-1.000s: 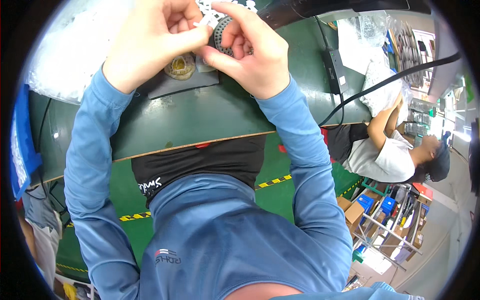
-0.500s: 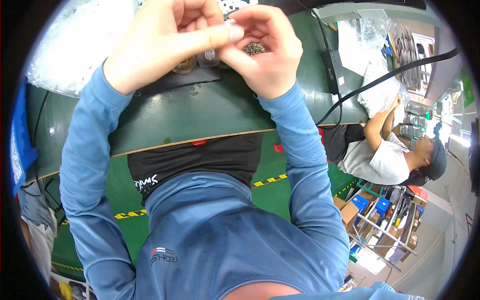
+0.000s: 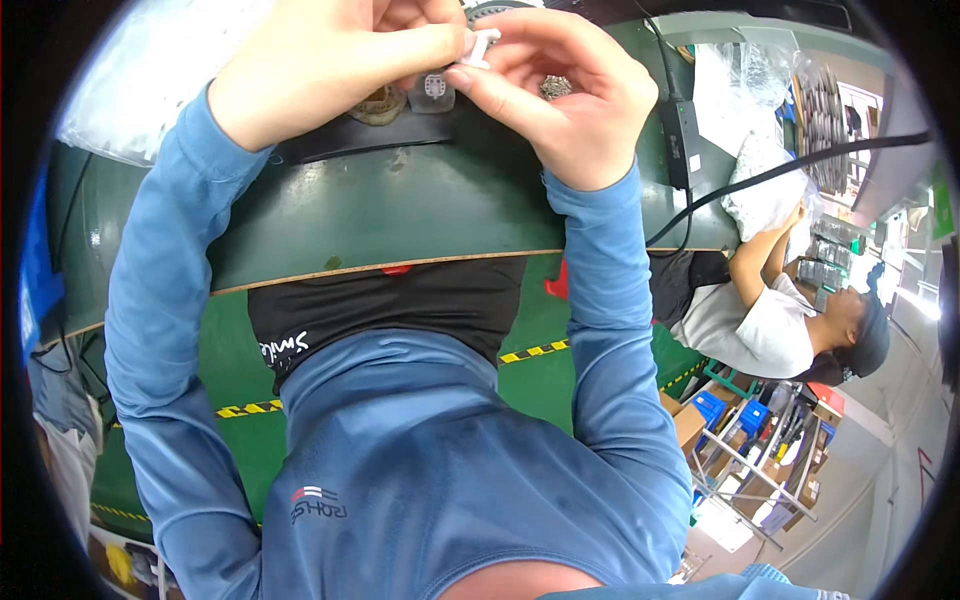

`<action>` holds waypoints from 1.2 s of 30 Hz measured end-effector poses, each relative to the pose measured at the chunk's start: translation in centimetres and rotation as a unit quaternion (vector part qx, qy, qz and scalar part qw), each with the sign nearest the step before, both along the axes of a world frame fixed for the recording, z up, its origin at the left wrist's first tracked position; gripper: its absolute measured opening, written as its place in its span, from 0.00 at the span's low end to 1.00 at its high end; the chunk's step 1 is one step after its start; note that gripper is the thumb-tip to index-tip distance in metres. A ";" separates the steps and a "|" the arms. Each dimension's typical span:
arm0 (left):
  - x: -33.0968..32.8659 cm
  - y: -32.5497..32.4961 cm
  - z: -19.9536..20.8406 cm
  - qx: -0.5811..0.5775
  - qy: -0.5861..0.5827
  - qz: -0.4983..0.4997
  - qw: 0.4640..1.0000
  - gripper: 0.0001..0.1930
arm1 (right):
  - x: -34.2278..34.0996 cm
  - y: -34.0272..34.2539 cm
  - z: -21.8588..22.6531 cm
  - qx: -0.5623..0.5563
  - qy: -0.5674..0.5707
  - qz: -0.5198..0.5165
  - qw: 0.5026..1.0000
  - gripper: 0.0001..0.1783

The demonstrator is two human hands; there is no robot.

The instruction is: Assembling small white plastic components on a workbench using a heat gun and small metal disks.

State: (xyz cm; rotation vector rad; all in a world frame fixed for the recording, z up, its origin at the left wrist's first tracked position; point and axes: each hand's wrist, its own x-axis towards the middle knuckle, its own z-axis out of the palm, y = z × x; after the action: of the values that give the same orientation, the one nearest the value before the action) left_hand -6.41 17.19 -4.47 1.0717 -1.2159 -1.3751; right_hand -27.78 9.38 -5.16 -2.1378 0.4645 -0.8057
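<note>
Up near the top edge, both hands meet over the green bench [image 3: 400,215]. The left hand [image 3: 320,70] comes in from the lower left on a long blue sleeve [image 3: 160,300], the forearm rising steeply and the wrist bent so the back of the hand faces the camera. Its fingers are curled in, and the fingertips pinch one side of a small white part [image 3: 482,45]. The right hand [image 3: 565,95] rises on its own blue sleeve from the lower right, wrist cocked inward, knuckles up. Its thumb and forefinger close on the other side of the same white part, the remaining fingers folded loosely under the palm. So the part sits held between the two hands, at the fingertips of both, lifted clear of the bench.

Just below the left fingertips, on the bench, lie a brownish round piece [image 3: 378,103] and a small grey block [image 3: 433,88], both resting on a dark flat mat [image 3: 350,145]. Under the right palm a patch of small dark bits [image 3: 556,88] shows between the fingers. Beyond the left hand, to its outer side, is a clear plastic bag [image 3: 150,70]. To the outside of the right wrist a black power brick [image 3: 682,140] lies on the bench with a black cable [image 3: 780,175] running off to the right. Farther out on that side, well apart, another person [image 3: 770,320] in a white shirt bends over their own work.
</note>
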 end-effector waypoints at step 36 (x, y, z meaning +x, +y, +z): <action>-0.7 0.0 -3.9 -0.264 -0.334 0.064 0.902 0.20 | 3.5 -4.8 5.8 0.163 -0.370 0.024 0.915 0.47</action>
State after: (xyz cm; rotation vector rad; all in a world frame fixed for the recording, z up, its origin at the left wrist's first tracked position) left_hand -7.13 17.23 -8.32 1.2265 -1.8375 -0.4991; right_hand -24.24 4.56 0.63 -1.3916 0.1257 -1.3193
